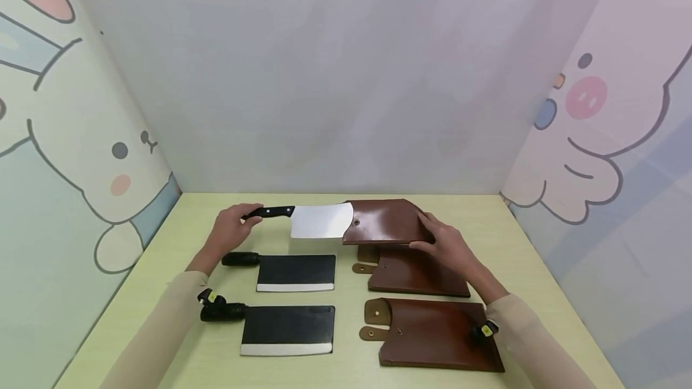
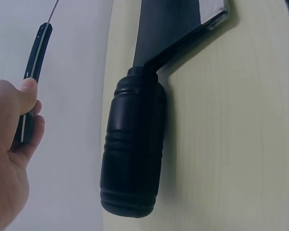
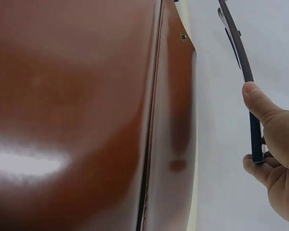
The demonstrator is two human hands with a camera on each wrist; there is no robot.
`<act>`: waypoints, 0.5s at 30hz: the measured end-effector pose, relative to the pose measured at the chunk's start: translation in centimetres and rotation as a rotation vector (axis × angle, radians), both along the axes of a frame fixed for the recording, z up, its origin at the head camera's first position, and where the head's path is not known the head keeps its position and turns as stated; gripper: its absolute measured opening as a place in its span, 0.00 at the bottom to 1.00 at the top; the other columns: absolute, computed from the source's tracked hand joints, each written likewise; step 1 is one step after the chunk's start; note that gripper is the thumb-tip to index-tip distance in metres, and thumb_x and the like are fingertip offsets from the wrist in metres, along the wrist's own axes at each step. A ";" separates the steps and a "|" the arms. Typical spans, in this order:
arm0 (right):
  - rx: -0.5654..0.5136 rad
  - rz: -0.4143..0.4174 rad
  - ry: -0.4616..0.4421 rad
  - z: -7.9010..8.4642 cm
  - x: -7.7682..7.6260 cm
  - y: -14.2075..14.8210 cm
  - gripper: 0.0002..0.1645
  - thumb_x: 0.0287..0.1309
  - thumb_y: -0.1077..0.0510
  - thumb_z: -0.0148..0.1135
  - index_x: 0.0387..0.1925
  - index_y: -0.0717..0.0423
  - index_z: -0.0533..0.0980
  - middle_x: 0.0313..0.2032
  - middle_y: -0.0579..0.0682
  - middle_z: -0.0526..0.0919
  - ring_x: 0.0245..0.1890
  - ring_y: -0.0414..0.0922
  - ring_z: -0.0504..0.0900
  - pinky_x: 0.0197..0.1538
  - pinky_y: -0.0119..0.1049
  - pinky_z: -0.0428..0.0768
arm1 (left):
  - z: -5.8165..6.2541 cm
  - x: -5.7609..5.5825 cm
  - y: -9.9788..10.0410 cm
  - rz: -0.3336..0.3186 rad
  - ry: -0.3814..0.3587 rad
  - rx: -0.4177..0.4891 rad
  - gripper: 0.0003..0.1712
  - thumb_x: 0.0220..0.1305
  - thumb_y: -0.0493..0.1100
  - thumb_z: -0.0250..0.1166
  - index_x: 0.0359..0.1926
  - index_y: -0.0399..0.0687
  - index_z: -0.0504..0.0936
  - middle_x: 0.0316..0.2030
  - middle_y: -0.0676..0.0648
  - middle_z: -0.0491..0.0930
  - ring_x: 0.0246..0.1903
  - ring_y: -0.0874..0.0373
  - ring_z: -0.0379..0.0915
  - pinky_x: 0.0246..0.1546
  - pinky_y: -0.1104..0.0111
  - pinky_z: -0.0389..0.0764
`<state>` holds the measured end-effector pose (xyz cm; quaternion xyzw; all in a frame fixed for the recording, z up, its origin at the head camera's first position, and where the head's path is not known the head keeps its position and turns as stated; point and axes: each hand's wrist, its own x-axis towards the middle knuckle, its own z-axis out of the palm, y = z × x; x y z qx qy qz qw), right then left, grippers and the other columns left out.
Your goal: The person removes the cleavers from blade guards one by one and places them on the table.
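My left hand [image 1: 229, 230] grips the black riveted handle [image 1: 276, 212] of a cleaver with a shiny silver blade [image 1: 319, 221]. In the left wrist view, the thumb [image 2: 29, 89] lies along that handle. My right hand [image 1: 446, 245] holds a brown leather sheath [image 1: 384, 222] by its right end, thumb on one face and fingers on the other, as the right wrist view shows. Cleaver and sheath are level with each other above the back of the table. The blade's far end overlaps the sheath's left mouth; the sheath's snap flap is hidden in the head view.
Two black-bladed cleavers lie on the left, one behind [image 1: 296, 272] and one in front [image 1: 288, 329], handles leftward. Two brown sheaths lie on the right, a rear one [image 1: 416, 275] and a front one [image 1: 438, 335], straps leftward. A grey wall [image 1: 340, 77] bounds the pale table [image 1: 346, 377].
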<state>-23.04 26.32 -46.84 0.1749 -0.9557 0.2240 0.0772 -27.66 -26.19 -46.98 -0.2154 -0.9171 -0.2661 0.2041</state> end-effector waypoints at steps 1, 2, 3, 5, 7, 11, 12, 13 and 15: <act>0.001 -0.001 -0.003 0.0 0.0 0.1 0.56 0.58 0.39 0.73 0.77 0.60 0.59 0.72 0.65 0.67 0.66 0.66 0.73 0.61 0.62 0.76 | 0.0 0.1 -0.1 0.004 -0.003 0.000 0.20 0.66 0.37 0.70 0.58 0.34 0.83 0.52 0.33 0.84 0.49 0.36 0.82 0.47 0.44 0.81; 0.001 -0.001 -0.004 0.0 0.0 0.2 0.56 0.58 0.39 0.73 0.77 0.60 0.59 0.72 0.66 0.66 0.66 0.66 0.73 0.61 0.62 0.76 | 0.0 0.1 -0.1 0.007 -0.005 -0.002 0.21 0.66 0.37 0.70 0.58 0.34 0.83 0.53 0.33 0.84 0.48 0.37 0.82 0.46 0.44 0.81; 0.002 -0.002 -0.006 0.0 0.1 0.3 0.56 0.59 0.39 0.73 0.77 0.60 0.59 0.72 0.66 0.66 0.66 0.67 0.73 0.62 0.62 0.76 | 0.1 0.1 -0.2 0.010 -0.004 -0.005 0.21 0.66 0.37 0.70 0.58 0.34 0.83 0.53 0.33 0.84 0.48 0.37 0.82 0.46 0.44 0.81; 0.005 -0.005 -0.009 0.0 0.1 0.5 0.56 0.59 0.39 0.73 0.77 0.61 0.59 0.73 0.67 0.65 0.67 0.67 0.71 0.62 0.63 0.75 | 0.1 0.2 -0.3 0.016 -0.001 -0.010 0.21 0.66 0.37 0.70 0.58 0.34 0.83 0.53 0.33 0.84 0.47 0.37 0.82 0.46 0.44 0.81; 0.008 -0.009 -0.011 0.1 0.2 0.6 0.56 0.59 0.39 0.72 0.77 0.62 0.59 0.73 0.68 0.64 0.68 0.68 0.70 0.62 0.63 0.75 | 0.1 0.2 -0.5 0.021 0.006 -0.010 0.21 0.66 0.37 0.70 0.58 0.34 0.83 0.52 0.33 0.84 0.46 0.38 0.83 0.45 0.44 0.81; 0.018 -0.013 -0.011 0.2 0.3 1.0 0.56 0.59 0.38 0.71 0.76 0.64 0.60 0.72 0.71 0.63 0.68 0.69 0.69 0.62 0.64 0.74 | 0.0 0.2 -0.8 0.025 0.018 0.003 0.20 0.66 0.36 0.70 0.58 0.34 0.83 0.51 0.33 0.84 0.43 0.38 0.83 0.42 0.45 0.82; 0.023 -0.016 -0.011 0.3 0.4 1.1 0.56 0.59 0.38 0.71 0.76 0.64 0.60 0.72 0.71 0.63 0.68 0.69 0.69 0.62 0.64 0.74 | 0.0 0.3 -0.9 0.026 0.022 0.003 0.20 0.66 0.36 0.70 0.57 0.34 0.83 0.50 0.33 0.85 0.42 0.39 0.83 0.41 0.45 0.82; 0.024 -0.015 -0.013 0.3 0.4 1.1 0.56 0.59 0.39 0.71 0.76 0.64 0.59 0.72 0.71 0.63 0.68 0.69 0.69 0.62 0.64 0.74 | 0.0 0.3 -1.0 0.027 0.027 0.002 0.20 0.65 0.35 0.70 0.57 0.34 0.83 0.50 0.33 0.85 0.41 0.39 0.83 0.40 0.45 0.81; 0.031 -0.013 -0.011 0.3 0.4 1.3 0.55 0.60 0.40 0.72 0.76 0.65 0.59 0.72 0.71 0.63 0.68 0.69 0.69 0.62 0.64 0.75 | 0.0 0.3 -1.2 0.028 0.032 0.001 0.20 0.65 0.35 0.71 0.57 0.33 0.83 0.50 0.32 0.85 0.40 0.40 0.83 0.39 0.46 0.81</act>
